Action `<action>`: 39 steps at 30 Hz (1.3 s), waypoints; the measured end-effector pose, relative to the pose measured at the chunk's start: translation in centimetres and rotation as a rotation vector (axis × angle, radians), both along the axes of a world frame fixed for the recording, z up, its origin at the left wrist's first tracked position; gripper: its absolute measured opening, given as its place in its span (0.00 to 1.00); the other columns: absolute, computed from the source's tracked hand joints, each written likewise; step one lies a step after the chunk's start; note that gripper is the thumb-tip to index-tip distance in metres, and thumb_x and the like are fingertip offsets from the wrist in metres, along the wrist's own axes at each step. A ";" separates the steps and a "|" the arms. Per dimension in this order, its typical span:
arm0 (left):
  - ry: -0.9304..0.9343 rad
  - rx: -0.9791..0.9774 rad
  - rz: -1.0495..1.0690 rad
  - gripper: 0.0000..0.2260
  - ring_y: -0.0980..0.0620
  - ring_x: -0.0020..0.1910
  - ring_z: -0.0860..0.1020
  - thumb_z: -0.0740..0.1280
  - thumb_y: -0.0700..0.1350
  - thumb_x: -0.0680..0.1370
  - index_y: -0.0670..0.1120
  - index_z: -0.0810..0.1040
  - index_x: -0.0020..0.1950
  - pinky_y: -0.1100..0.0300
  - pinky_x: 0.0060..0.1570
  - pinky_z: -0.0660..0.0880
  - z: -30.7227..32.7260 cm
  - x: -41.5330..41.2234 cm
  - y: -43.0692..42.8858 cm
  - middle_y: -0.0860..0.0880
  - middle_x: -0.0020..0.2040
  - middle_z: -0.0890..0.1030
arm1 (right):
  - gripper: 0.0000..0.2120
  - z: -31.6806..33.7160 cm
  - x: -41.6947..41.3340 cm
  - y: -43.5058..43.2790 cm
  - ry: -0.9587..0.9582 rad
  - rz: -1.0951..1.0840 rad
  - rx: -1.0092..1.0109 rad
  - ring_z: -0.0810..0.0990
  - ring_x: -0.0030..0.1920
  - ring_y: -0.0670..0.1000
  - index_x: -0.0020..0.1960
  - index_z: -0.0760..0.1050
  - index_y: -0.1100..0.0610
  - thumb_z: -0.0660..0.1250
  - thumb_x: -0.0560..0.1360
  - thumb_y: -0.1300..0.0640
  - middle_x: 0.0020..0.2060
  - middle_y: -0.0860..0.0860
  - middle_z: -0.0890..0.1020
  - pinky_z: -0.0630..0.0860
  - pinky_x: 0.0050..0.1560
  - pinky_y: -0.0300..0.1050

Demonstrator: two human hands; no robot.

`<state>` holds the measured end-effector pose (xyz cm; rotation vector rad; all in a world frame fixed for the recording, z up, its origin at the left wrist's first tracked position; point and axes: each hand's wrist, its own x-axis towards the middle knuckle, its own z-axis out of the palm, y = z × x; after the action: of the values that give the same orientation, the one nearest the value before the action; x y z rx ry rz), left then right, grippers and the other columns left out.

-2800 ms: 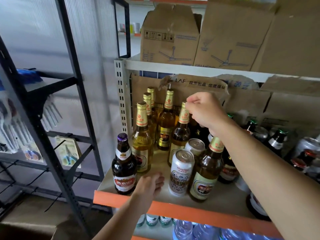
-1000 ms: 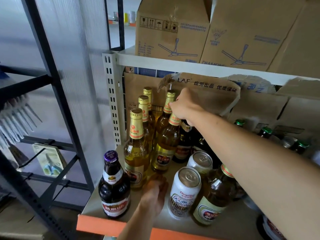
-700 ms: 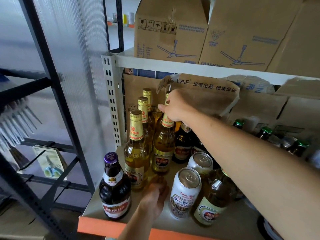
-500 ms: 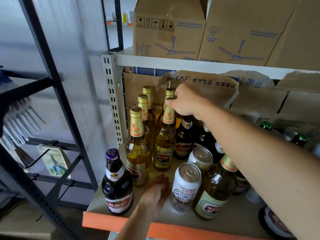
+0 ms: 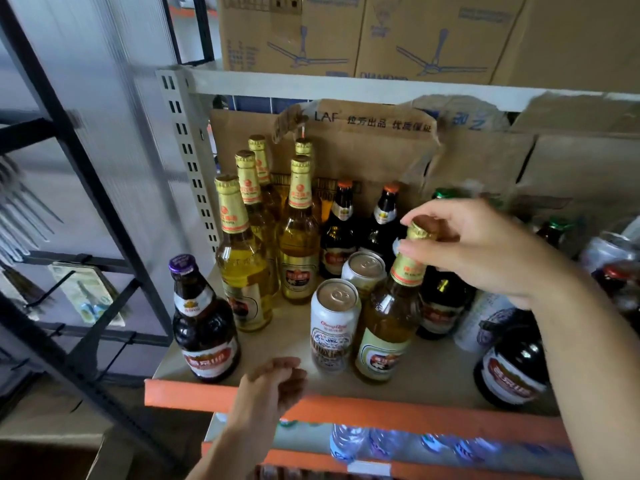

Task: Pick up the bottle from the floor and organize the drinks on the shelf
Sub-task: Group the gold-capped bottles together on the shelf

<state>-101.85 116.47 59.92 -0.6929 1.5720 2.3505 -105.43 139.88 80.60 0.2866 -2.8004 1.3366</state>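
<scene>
Right hand (image 5: 485,247) pinches the capped neck of the bottle (image 5: 388,327), which stands upright on the shelf (image 5: 346,407) beside a can (image 5: 334,323). Glass, likely heavy and fragile: grip below the cap. Left hand (image 5: 273,386) relaxed, empty.

translucent wall panel (image 5: 114,109), black rack (image 5: 74,143), cardboard boxes (image 5: 426,32)

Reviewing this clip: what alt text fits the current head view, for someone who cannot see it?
A right hand pinches the gold-foil neck of an amber glass bottle beside a white drinks can on an orange-edged metal shelf crowded with beer bottles. The left hand hovers empty near the shelf's front edge.
</scene>
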 end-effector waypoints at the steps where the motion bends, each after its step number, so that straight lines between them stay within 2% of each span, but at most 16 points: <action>1: -0.003 -0.010 -0.034 0.12 0.47 0.30 0.79 0.56 0.31 0.78 0.36 0.78 0.43 0.61 0.28 0.78 0.1 0.5 0.2 0.41 0.31 0.81 | 0.09 -0.9 0.0 0.1 0.033 -0.002 -0.021 0.82 0.45 0.44 0.50 0.79 0.46 0.73 0.71 0.48 0.43 0.45 0.83 0.80 0.45 0.51; 4: -0.041 -0.009 -0.166 0.11 0.47 0.28 0.80 0.58 0.32 0.78 0.34 0.79 0.42 0.60 0.28 0.78 0.7 1.8 1.6 0.39 0.31 0.81 | 0.06 -2.7 0.2 -0.1 0.191 -0.034 -0.057 0.80 0.45 0.47 0.49 0.76 0.47 0.68 0.73 0.48 0.43 0.46 0.82 0.77 0.47 0.52; 7: -0.075 -0.010 -0.264 0.09 0.44 0.34 0.80 0.59 0.33 0.77 0.35 0.79 0.46 0.55 0.40 0.78 0.8 2.7 3.4 0.38 0.33 0.82 | 0.10 -3.5 0.7 -0.1 0.358 -0.124 -0.019 0.80 0.43 0.47 0.48 0.75 0.49 0.65 0.71 0.45 0.40 0.45 0.81 0.75 0.44 0.48; 9: -0.073 -0.011 -0.265 0.08 0.43 0.38 0.80 0.59 0.34 0.78 0.35 0.78 0.49 0.56 0.43 0.77 0.9 3.1 4.6 0.39 0.34 0.83 | 0.13 -3.4 1.0 0.8 0.404 -0.201 -0.040 0.80 0.43 0.49 0.49 0.76 0.50 0.64 0.70 0.43 0.40 0.45 0.82 0.77 0.44 0.51; 12: -0.070 -0.006 -0.225 0.07 0.42 0.41 0.80 0.61 0.37 0.78 0.36 0.78 0.50 0.55 0.46 0.77 1.3 3.3 6.0 0.39 0.37 0.83 | 0.16 -2.2 1.7 2.3 0.383 -0.254 -0.178 0.81 0.47 0.54 0.48 0.77 0.45 0.64 0.67 0.38 0.43 0.48 0.82 0.79 0.48 0.61; 15: -0.092 0.063 -0.173 0.08 0.41 0.41 0.81 0.63 0.39 0.78 0.34 0.77 0.51 0.54 0.43 0.78 1.7 3.6 6.8 0.37 0.39 0.83 | 0.06 -0.7 2.1 3.1 0.388 -0.253 -0.301 0.82 0.45 0.49 0.42 0.77 0.37 0.66 0.66 0.39 0.39 0.42 0.82 0.82 0.44 0.61; 17: -0.100 0.143 -0.181 0.11 0.42 0.42 0.82 0.62 0.39 0.78 0.33 0.78 0.53 0.56 0.38 0.80 2.1 3.9 7.0 0.35 0.44 0.83 | 0.02 0.0 2.3 3.5 0.396 -0.239 -0.329 0.82 0.44 0.47 0.40 0.78 0.35 0.66 0.69 0.41 0.38 0.38 0.82 0.82 0.45 0.60; 20: -0.131 0.272 -0.209 0.12 0.40 0.39 0.83 0.63 0.39 0.75 0.32 0.82 0.48 0.57 0.32 0.80 2.7 4.6 6.5 0.32 0.46 0.82 | 0.06 0.4 2.4 3.8 0.381 -0.208 -0.388 0.82 0.41 0.44 0.39 0.79 0.37 0.68 0.74 0.46 0.36 0.38 0.82 0.83 0.39 0.53; 22: -0.130 0.291 -0.252 0.11 0.39 0.37 0.84 0.65 0.38 0.74 0.33 0.84 0.42 0.56 0.31 0.80 2.5 5.4 5.6 0.32 0.44 0.83 | 0.08 0.4 2.2 3.5 0.364 -0.188 -0.446 0.82 0.39 0.44 0.38 0.80 0.40 0.68 0.76 0.49 0.35 0.40 0.83 0.81 0.31 0.45; 24: -0.119 0.284 -0.280 0.09 0.38 0.35 0.83 0.67 0.36 0.70 0.31 0.83 0.41 0.55 0.28 0.80 2.6 6.3 4.1 0.31 0.42 0.82 | 0.08 0.3 1.9 2.9 0.335 -0.188 -0.494 0.83 0.37 0.45 0.38 0.80 0.45 0.69 0.76 0.49 0.33 0.43 0.82 0.78 0.27 0.40; 27: -0.089 0.251 -0.237 0.14 0.36 0.34 0.83 0.69 0.38 0.61 0.29 0.82 0.42 0.52 0.28 0.80 2.8 7.5 1.2 0.30 0.41 0.81 | 0.08 0.0 1.1 1.2 0.295 -0.163 -0.527 0.83 0.33 0.43 0.38 0.80 0.48 0.69 0.75 0.48 0.30 0.42 0.82 0.79 0.28 0.42; 31: -0.073 0.219 -0.141 0.09 0.39 0.33 0.82 0.68 0.37 0.68 0.32 0.84 0.40 0.57 0.28 0.80 3.3 8.6 -2.1 0.35 0.37 0.81 | 0.10 -0.4 -0.3 -1.8 0.231 -0.134 -0.583 0.82 0.30 0.44 0.39 0.79 0.52 0.70 0.75 0.48 0.27 0.43 0.80 0.79 0.27 0.44; 35: -0.056 0.252 -0.056 0.16 0.42 0.35 0.81 0.68 0.37 0.66 0.28 0.80 0.49 0.54 0.37 0.81 3.7 8.9 -4.2 0.34 0.43 0.80 | 0.13 -0.5 -1.4 -5.0 0.196 -0.125 -0.610 0.80 0.29 0.49 0.36 0.77 0.54 0.70 0.74 0.48 0.26 0.46 0.78 0.75 0.24 0.43; 39: -0.064 0.305 0.020 0.19 0.41 0.36 0.81 0.68 0.35 0.64 0.27 0.78 0.52 0.56 0.35 0.81 3.5 9.1 -5.6 0.33 0.46 0.78 | 0.12 -0.5 -2.3 -7.3 0.143 -0.108 -0.632 0.82 0.33 0.50 0.38 0.77 0.55 0.69 0.75 0.48 0.32 0.49 0.79 0.79 0.28 0.47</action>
<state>-92.75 110.85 63.44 -0.7066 1.1495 2.4804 -107.76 132.58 80.09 0.1910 -2.1001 1.9737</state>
